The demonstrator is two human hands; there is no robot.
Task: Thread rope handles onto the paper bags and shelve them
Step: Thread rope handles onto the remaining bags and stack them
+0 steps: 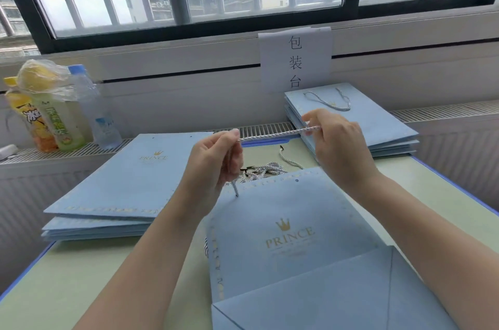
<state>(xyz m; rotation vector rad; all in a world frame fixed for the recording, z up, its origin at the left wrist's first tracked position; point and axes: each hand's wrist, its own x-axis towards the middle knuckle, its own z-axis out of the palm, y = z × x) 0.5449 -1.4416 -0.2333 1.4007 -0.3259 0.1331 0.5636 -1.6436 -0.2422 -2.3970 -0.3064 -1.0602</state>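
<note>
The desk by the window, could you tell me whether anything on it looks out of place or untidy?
Mostly tidy. The spare ropes lie in a tangled heap behind the bag, and a crumpled plastic wrapper sits atop the drink bottles.

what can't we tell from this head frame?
- Head view: the rope end in the right hand, covered by its fingers.
- The front bag bottom, cut off by the lower edge.
- Whether the rope already passes through the bag's left hole: the left hand covers it.
- Bottle label print, too small.
</note>
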